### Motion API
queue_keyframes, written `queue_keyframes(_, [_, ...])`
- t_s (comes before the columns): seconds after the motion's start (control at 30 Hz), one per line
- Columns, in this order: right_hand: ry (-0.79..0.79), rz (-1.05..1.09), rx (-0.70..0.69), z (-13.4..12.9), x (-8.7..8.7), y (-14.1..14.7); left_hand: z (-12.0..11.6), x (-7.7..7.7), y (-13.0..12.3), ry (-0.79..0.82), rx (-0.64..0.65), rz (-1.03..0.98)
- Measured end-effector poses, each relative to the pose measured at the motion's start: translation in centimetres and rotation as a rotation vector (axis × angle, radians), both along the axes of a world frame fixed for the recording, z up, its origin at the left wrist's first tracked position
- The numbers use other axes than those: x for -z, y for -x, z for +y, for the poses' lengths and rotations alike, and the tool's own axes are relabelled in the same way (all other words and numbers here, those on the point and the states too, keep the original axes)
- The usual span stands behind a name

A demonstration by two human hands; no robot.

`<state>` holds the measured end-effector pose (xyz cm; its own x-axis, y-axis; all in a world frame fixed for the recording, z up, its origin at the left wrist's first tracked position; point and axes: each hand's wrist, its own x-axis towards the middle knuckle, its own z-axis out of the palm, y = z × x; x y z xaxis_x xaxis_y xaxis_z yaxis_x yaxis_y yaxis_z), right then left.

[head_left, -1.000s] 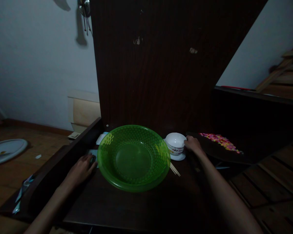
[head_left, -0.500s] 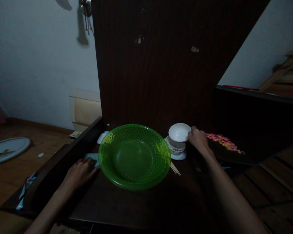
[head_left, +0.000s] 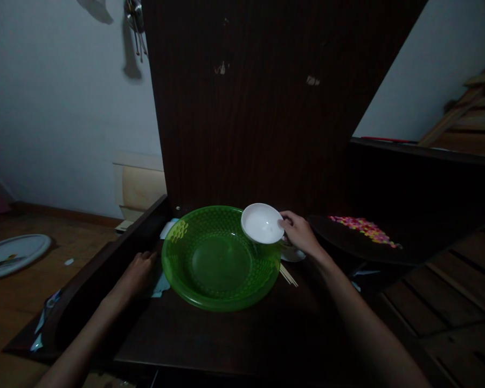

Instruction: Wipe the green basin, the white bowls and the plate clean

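Note:
My right hand (head_left: 301,233) grips the rim of a white bowl (head_left: 262,223), which hangs over the right back edge of a large green basin (head_left: 222,264). Behind that hand, partly hidden, a white dish (head_left: 293,255) sits on the dark table (head_left: 210,339). Thin wooden chopsticks (head_left: 288,275) lie at the basin's right side. Left of the basin, my left hand (head_left: 141,274) rests beside a light blue cloth (head_left: 160,285); its fingers are dark and blurred, and what they hold, if anything, cannot be made out.
A raised dark side board (head_left: 117,269) borders the table's left. Behind the basin stands a tall dark panel (head_left: 246,118). Pink and yellow decoration (head_left: 366,231) shows on a dark surface to the right. A white oval lid (head_left: 16,256) lies on the floor at the left.
My right hand has carried the white bowl left, from above the stacked bowls to over the basin. My left hand has shifted slightly, and the blue cloth now shows lower down.

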<state>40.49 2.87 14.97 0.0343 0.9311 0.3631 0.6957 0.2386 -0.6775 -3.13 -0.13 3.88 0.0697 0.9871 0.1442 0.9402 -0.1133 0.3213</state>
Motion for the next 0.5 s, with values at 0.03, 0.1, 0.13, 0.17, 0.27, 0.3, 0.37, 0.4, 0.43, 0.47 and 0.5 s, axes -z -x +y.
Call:
queue_keyframes(0.03, [0.020, 0.051, -0.046, -0.2, 0.5, 0.5, 0.0, -0.2, 0.0, 0.011, 0.005, 0.016])
queue_keyframes(0.1, [0.047, 0.124, -0.110, -0.6, 1.3, 1.6, -0.2, -0.7, 0.3, 0.047, 0.019, 0.049])
queue_keyframes(0.13, [0.055, 0.149, -0.127, -0.8, 1.6, 2.1, -0.3, -1.0, 0.6, 0.062, 0.024, 0.060])
queue_keyframes(0.17, [0.060, 0.167, -0.140, -1.0, 1.8, 2.6, -0.5, -1.3, 0.9, 0.077, 0.027, 0.067])
queue_keyframes(0.27, [0.059, 0.197, -0.167, -1.5, 2.3, 3.7, -1.4, -2.6, 2.2, 0.125, 0.017, 0.065])
queue_keyframes(0.3, [0.058, 0.207, -0.170, -1.6, 2.4, 4.0, -1.8, -3.1, 2.6, 0.144, 0.010, 0.060])
queue_keyframes(0.37, [0.068, 0.238, -0.178, -1.6, 2.7, 4.4, -2.5, -4.4, 3.4, 0.168, -0.003, 0.053])
queue_keyframes(0.4, [0.077, 0.257, -0.180, -1.6, 3.0, 4.6, -2.8, -5.2, 3.8, 0.178, -0.002, 0.049])
queue_keyframes(0.43, [0.085, 0.277, -0.181, -1.6, 3.2, 4.7, -3.0, -6.1, 4.0, 0.184, 0.002, 0.044])
queue_keyframes(0.47, [0.088, 0.295, -0.180, -1.5, 3.5, 4.9, -3.3, -7.1, 4.2, 0.197, 0.005, 0.038])
queue_keyframes(0.5, [0.088, 0.310, -0.181, -1.4, 3.8, 5.0, -3.5, -8.1, 4.2, 0.200, 0.004, 0.015])
